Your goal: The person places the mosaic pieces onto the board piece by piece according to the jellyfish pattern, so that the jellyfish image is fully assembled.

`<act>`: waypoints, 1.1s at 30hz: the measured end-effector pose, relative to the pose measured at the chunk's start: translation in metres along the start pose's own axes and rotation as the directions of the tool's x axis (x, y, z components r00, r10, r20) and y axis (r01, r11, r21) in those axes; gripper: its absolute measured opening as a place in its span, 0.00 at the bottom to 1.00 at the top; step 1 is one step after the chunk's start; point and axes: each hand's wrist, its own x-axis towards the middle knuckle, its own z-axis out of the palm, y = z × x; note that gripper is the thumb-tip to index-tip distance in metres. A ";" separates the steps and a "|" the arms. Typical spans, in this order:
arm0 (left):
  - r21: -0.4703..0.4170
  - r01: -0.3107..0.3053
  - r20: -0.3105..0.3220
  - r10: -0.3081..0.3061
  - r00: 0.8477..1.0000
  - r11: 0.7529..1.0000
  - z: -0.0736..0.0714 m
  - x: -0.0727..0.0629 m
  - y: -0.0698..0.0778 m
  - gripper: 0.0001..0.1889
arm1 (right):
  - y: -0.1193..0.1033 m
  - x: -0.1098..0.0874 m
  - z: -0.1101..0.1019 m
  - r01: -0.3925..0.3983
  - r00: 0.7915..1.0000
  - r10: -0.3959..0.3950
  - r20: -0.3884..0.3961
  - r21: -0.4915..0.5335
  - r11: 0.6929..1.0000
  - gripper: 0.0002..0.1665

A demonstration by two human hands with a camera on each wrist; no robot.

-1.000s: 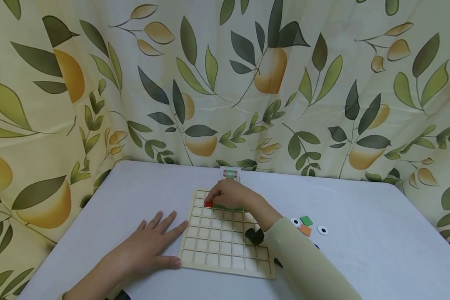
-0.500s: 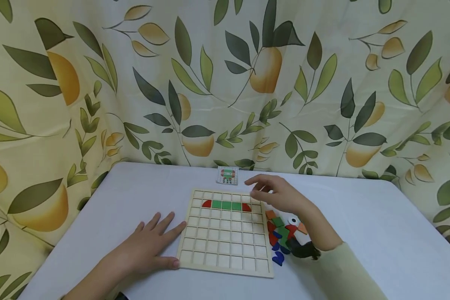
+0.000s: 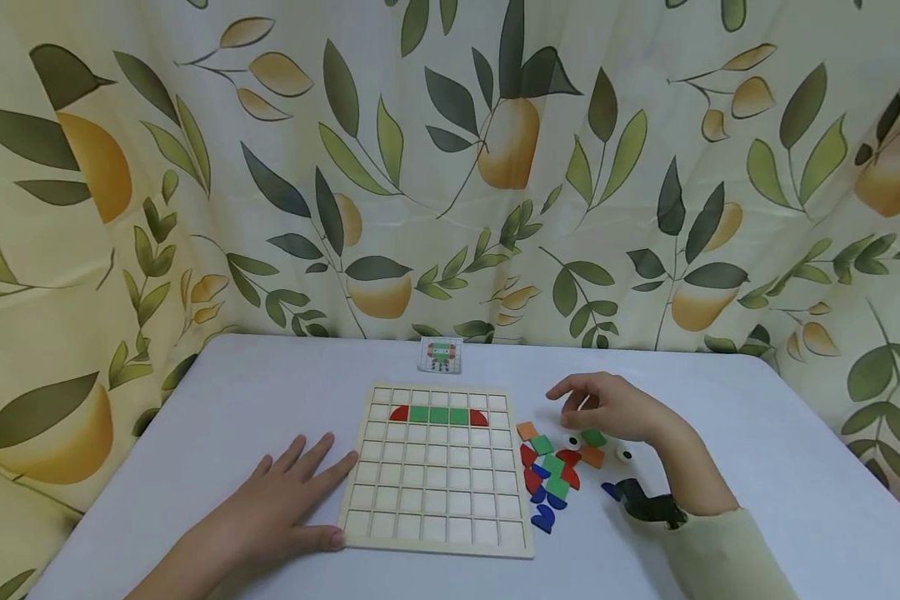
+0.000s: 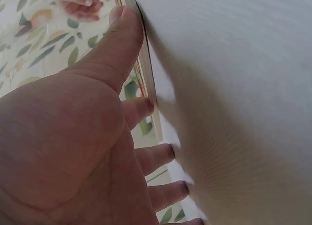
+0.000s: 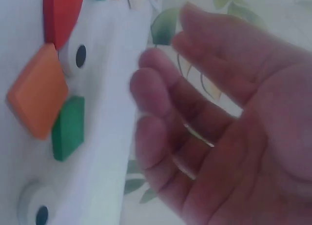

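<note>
A wooden grid board (image 3: 435,479) lies on the table, with a row of three green squares (image 3: 438,415) between two red quarter-round pieces (image 3: 478,417) in its second row from the back. My left hand (image 3: 273,508) rests flat with fingers spread, thumb and index fingertip touching the board's left edge; in the left wrist view the thumb (image 4: 119,44) lies along that edge. Above the loose pieces right of the board hovers my right hand (image 3: 615,408), fingers loosely bent and holding nothing. In the right wrist view an orange square (image 5: 39,91) and a green piece (image 5: 69,128) lie below it.
Beside the board's right edge lie loose red, green, orange and blue pieces (image 3: 555,487), with white eye discs (image 3: 626,456) among them. A small picture card (image 3: 441,355) with a figure stands behind the board. A leaf-patterned curtain (image 3: 390,208) hangs at the table's back edge.
My right hand has lifted away from the left red piece on the board and moved right, over the loose pieces. The left hand stays at the board's edge. The head view has shifted slightly.
</note>
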 end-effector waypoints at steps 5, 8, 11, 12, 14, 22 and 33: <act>-0.008 0.005 0.000 -0.005 1.000 1.000 -0.002 -0.001 -0.001 0.49 | 0.007 -0.002 -0.003 -0.040 0.999 0.040 0.007 -0.034 0.999 0.18; -0.010 0.005 0.000 -0.005 1.000 1.000 -0.003 -0.001 -0.001 0.49 | 0.010 -0.003 -0.005 -0.082 0.996 0.084 0.024 -0.059 0.995 0.16; -0.005 0.007 0.000 -0.007 1.000 1.000 -0.003 -0.001 -0.002 0.49 | 0.013 -0.004 -0.004 -0.138 0.989 0.143 0.048 -0.080 0.987 0.16; -0.004 0.008 0.000 -0.008 1.000 1.000 -0.002 -0.001 -0.002 0.49 | 0.014 -0.004 -0.004 -0.158 0.985 0.163 0.053 -0.085 0.984 0.16; 0.000 0.010 0.000 -0.010 1.000 1.000 -0.001 -0.002 -0.004 0.49 | 0.014 -0.003 -0.002 -0.185 0.980 0.190 0.058 -0.088 0.979 0.16; -0.005 0.007 -0.002 -0.007 1.000 1.000 0.000 -0.003 -0.006 0.49 | 0.006 0.010 0.014 -0.052 0.999 0.052 -0.001 -0.092 0.994 0.14; -0.012 -0.004 0.003 0.004 1.000 1.000 0.002 0.000 -0.002 0.49 | -0.014 0.021 0.044 -0.089 0.996 0.085 -0.029 -0.157 0.984 0.13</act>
